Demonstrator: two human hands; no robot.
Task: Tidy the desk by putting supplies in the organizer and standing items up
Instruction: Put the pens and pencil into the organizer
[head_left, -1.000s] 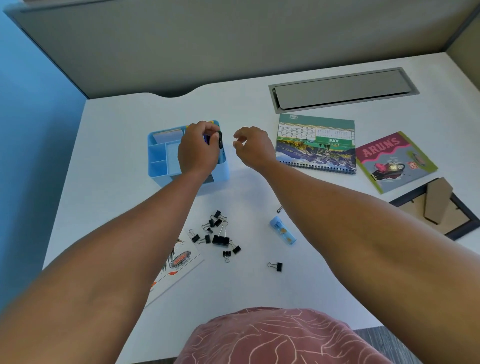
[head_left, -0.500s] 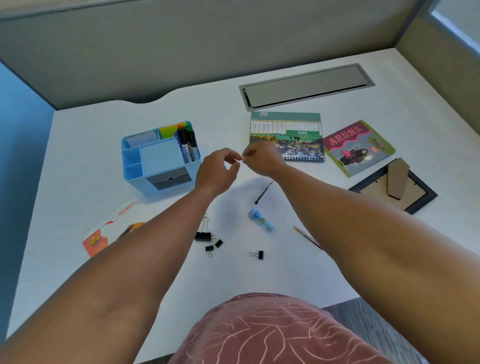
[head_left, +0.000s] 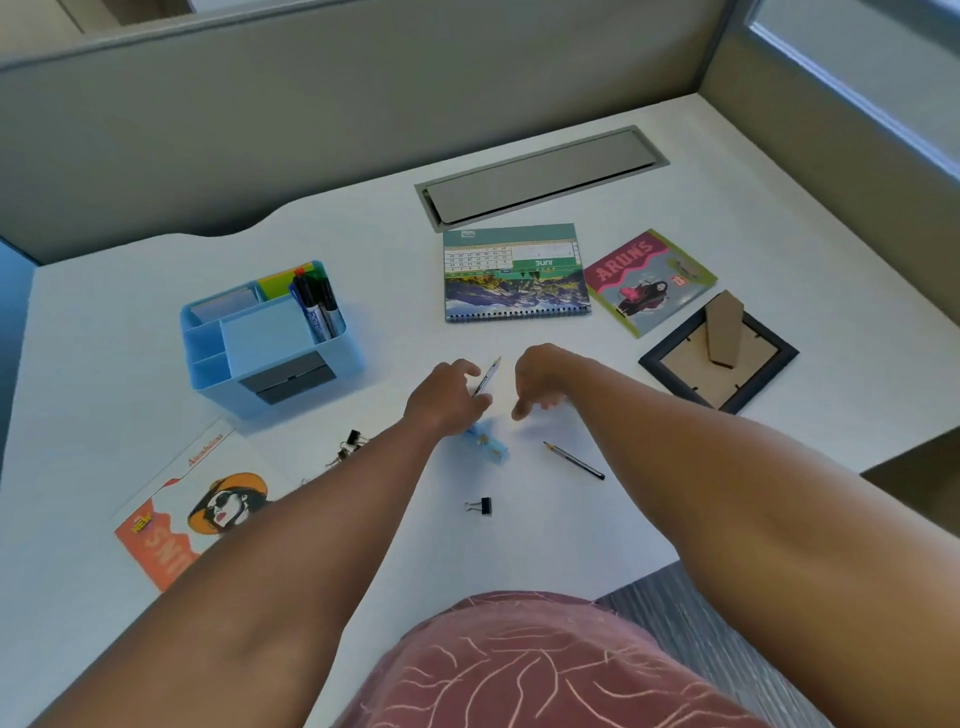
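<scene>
Left hand (head_left: 449, 397) pinches a pen (head_left: 487, 376); right hand (head_left: 540, 382) hangs loosely curled, holding nothing.
Pen lies mid-desk (head_left: 727, 441), at 4 o'clock from the organizer (head_left: 270, 338), long axis toward 1 o'clock.

**Bare arms and a pinkish-red top**

The person has two bare arms. No sleeves show on them at all, from the near edge of the picture right down to the wrists. There is no watch, no band and no ring that can be seen.

The left hand (head_left: 447, 397) and the right hand (head_left: 540, 382) are bare too, with no gloves on.

At the bottom of the picture is a piece of clothing (head_left: 519, 670). It is a dusty pinkish-red cloth. Thin pale lines run all over it and branch out like little twigs or the veins in a leaf. The cloth looks soft and rounded.
</scene>
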